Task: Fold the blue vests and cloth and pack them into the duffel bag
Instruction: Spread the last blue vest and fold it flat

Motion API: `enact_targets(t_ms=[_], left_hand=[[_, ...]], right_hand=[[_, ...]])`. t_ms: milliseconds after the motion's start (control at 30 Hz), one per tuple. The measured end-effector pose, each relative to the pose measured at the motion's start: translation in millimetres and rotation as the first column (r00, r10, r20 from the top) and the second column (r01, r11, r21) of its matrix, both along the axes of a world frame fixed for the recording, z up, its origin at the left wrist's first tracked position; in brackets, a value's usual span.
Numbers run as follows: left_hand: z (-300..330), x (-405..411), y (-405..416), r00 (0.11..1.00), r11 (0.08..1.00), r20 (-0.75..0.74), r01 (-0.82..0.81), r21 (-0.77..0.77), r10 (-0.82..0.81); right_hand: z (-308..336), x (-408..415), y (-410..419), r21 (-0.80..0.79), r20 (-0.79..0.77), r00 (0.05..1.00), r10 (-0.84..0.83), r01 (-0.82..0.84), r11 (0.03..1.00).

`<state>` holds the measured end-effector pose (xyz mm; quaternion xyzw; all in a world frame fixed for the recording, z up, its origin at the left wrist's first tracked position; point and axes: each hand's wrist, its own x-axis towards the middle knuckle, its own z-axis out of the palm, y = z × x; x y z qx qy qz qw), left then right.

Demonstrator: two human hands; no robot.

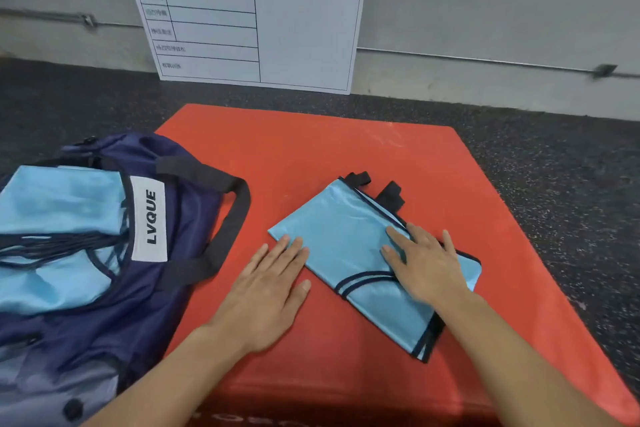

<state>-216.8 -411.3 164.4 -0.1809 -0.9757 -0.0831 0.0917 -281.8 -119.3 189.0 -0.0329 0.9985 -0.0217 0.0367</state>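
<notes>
Left hand [268,282] flat — fingertips on folded vest [349,246] edge; right hand [420,262] flat, pressing vest — no grip.

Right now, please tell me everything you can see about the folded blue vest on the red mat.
The folded vest is light blue, of thin, slightly shiny fabric with dark trim and black straps at its far end. It lies flat and diagonal on the red mat, right of the duffel bag. The right hand presses flat on it; the left hand rests on the mat, fingers touching its near-left edge.
</notes>
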Motion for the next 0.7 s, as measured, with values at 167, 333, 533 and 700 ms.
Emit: enact_targets(t_ms=[167,333,533,700], left_hand=[[9,16,16,0.995,0.995,-0.006,0.096,0.003,-0.096],[9,47,36,0.978,0.978,-0.036,0.205,-0.033,-0.206],[2,90,57,0.955,0.954,0.019,0.297,-0.025,-0.297],[-7,109,52,0.938,0.93,0.011,0.344,-0.131,-0.345]], right_hand=[[3,43,19,0.025,0.013,1.0,-0.011,0.011,1.0],[13,94,21,0.004,-0.09,0.994,0.057,-0.057,0.998],[-3,147,27,-0.08,-0.122,0.915,0.384,-0.395,0.915],[-10,166,41,-0.056,0.003,0.884,0.467,-0.466,0.883]])
